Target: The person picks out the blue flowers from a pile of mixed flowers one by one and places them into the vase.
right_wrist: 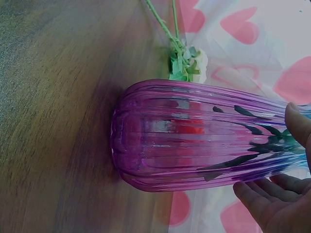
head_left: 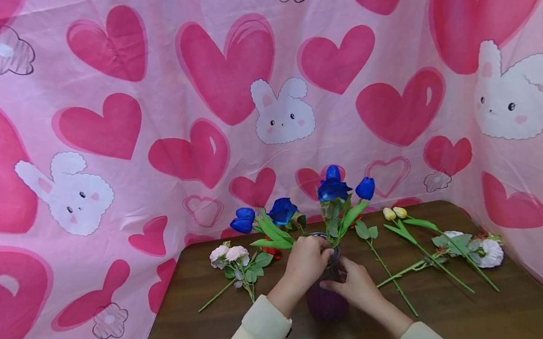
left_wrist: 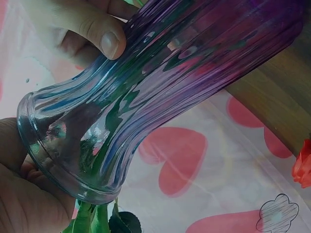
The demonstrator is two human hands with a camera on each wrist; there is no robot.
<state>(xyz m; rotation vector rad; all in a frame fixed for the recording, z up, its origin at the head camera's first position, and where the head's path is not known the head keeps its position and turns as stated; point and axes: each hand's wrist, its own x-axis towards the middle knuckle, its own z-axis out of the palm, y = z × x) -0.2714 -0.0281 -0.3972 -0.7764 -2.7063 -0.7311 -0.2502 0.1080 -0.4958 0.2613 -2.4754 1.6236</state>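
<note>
A ribbed glass vase (right_wrist: 160, 141), purple at the base and clear at the flared mouth, stands upright on the table. Blue roses and tulips (head_left: 332, 189) rise from its mouth; their green stems show through the glass. My left hand (head_left: 308, 258) is at the rim, its fingers curled in around the stems. The left wrist view shows that hand right against the clear rim (left_wrist: 73, 187). Lower down, my right hand (head_left: 359, 283) grips the vase's neck, thumb on one side and fingers on the other. The stems between the left fingertips are partly hidden.
Pale pink flowers (head_left: 237, 254) lie to the left on the brown table (head_left: 185, 338). On the right lie yellow tulips (head_left: 400, 212) and white flowers (head_left: 490, 253) with long stems. A red flower (left_wrist: 302, 167) lies behind the vase. A pink heart-patterned cloth surrounds the table.
</note>
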